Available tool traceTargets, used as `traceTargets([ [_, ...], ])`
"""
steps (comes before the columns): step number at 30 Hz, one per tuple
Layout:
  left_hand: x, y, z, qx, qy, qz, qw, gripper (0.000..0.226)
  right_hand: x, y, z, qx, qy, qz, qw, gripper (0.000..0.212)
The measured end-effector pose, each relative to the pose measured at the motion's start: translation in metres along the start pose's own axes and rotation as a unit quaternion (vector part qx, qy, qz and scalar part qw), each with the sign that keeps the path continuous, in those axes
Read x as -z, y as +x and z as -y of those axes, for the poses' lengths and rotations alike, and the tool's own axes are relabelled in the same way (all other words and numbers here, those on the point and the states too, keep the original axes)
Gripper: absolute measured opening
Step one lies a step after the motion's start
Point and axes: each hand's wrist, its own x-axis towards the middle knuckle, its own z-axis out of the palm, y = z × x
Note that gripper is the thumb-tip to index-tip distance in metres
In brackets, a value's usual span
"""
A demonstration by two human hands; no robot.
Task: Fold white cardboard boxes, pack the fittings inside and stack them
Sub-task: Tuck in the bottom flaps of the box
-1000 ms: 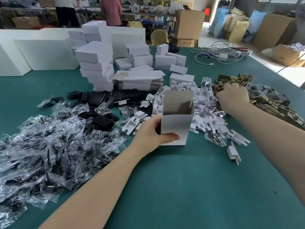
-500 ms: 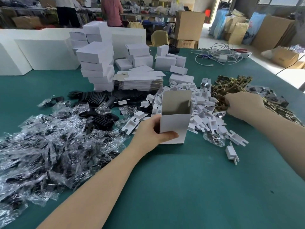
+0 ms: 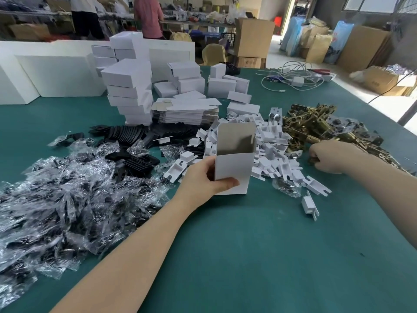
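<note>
An open white cardboard box point(image 3: 234, 170) stands upright on the green table point(image 3: 259, 256), its top flap raised. My left hand point(image 3: 203, 179) grips its lower left corner, thumb across the front. My right hand point(image 3: 327, 155) lies at the near edge of the brass fittings pile point(image 3: 316, 126), fingers curled around a brass piece that is mostly hidden. White folded cardboard inserts point(image 3: 273, 150) are heaped just behind and right of the box. A stack of closed white boxes point(image 3: 129, 91) rises at the back left, with flat box blanks point(image 3: 187, 112) beside it.
Clear bags of black parts point(image 3: 67, 199) cover the left side. Loose black plates point(image 3: 133, 141) lie behind them. White cables point(image 3: 293, 77) sit at the far right. Two people stand beyond the table. Bare green surface spreads in front of the box.
My right hand has drawn back from the top of the brass pile toward me and to the right, its fingers closed. The box and my left hand have stayed put.
</note>
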Motion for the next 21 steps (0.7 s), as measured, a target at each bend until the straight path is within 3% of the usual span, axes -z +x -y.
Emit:
traceTargets([
  [5,0.0,0.0,0.0,-0.001,-0.003,0.0,1.0,0.05,0.001,-0.002,-0.007,0.017,0.027,-0.012,0.999,0.036],
  [8,0.0,0.001,0.0,-0.005,-0.002,0.0,1.0,0.049,0.009,-0.005,-0.01,-0.024,0.065,-0.065,0.995,0.032],
  [10,0.001,0.001,-0.001,-0.004,-0.003,-0.001,1.0,0.048,0.018,-0.007,-0.013,-0.051,0.154,-0.115,0.98,0.026],
  [13,0.0,0.0,-0.001,0.005,-0.017,0.0,1.0,0.046,0.037,-0.018,-0.011,-0.078,0.355,-0.207,0.909,0.018],
  [16,0.0,-0.002,-0.001,0.017,-0.036,-0.006,0.999,0.044,0.065,-0.041,0.007,-0.083,0.552,-0.299,0.774,0.025],
  [17,0.0,-0.002,-0.001,0.017,-0.037,-0.011,0.999,0.043,0.076,-0.05,0.015,-0.064,0.578,-0.326,0.745,0.026],
  [21,0.002,-0.002,0.001,0.013,-0.043,-0.024,0.999,0.042,0.122,-0.088,0.049,0.037,0.585,-0.372,0.72,0.024],
])
